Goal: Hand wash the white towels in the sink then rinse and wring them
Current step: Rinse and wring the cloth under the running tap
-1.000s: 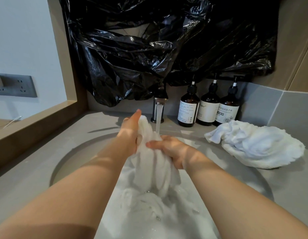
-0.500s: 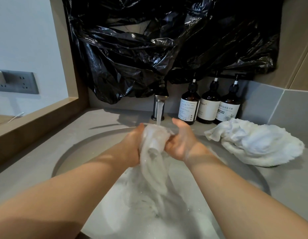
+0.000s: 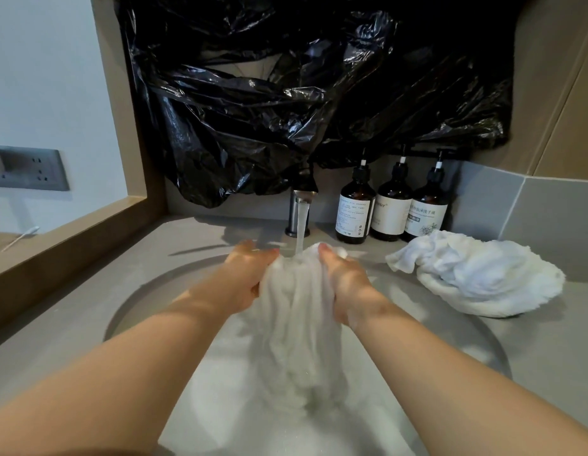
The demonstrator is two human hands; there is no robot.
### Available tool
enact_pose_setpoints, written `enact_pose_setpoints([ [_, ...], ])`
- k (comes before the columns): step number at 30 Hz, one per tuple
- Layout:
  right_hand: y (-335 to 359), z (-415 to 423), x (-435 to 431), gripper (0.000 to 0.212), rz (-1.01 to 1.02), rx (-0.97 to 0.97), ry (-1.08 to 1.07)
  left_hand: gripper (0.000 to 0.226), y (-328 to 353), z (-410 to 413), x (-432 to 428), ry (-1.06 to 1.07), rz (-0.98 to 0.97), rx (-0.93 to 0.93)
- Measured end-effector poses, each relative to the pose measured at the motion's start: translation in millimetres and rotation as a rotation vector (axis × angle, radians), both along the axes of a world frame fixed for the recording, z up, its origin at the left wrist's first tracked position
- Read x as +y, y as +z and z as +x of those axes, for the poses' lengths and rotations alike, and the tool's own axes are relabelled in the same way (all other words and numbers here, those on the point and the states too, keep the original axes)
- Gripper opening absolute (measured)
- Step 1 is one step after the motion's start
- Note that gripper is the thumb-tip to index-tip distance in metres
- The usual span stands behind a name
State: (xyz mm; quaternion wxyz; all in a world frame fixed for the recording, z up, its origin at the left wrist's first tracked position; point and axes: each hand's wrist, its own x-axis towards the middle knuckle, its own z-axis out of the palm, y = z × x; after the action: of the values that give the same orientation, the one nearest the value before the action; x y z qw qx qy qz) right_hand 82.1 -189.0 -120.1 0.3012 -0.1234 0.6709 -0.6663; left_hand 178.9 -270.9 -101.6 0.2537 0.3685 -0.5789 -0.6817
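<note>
A wet white towel hangs bunched between my two hands over the round grey sink. My left hand grips its left side and my right hand grips its right side. Water runs from the faucet straight onto the top of the towel. The towel's lower end trails into foamy water in the basin. A second white towel lies crumpled on the counter to the right of the sink.
Three brown pump bottles stand behind the sink, right of the faucet. A black plastic sheet covers the wall above. A wooden ledge runs along the left, with a wall socket beyond it.
Both hands have shifted the towel's top forward under the running stream and now hold it level, one on each side; a second ago the left hand was higher than the right.
</note>
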Motion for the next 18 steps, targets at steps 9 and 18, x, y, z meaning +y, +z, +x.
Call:
enact_pose_setpoints([
  [9, 11.7, 28.7, -8.0, 0.017, 0.016, 0.320, 0.147, 0.039, -7.0, -17.5, 22.9, -0.111, 0.263, 0.148],
  [18, 12.9, 10.7, -17.2, 0.046, 0.231, 0.334, 0.133, 0.035, -6.3, -22.7, 19.3, 0.040, 0.162, 0.104],
])
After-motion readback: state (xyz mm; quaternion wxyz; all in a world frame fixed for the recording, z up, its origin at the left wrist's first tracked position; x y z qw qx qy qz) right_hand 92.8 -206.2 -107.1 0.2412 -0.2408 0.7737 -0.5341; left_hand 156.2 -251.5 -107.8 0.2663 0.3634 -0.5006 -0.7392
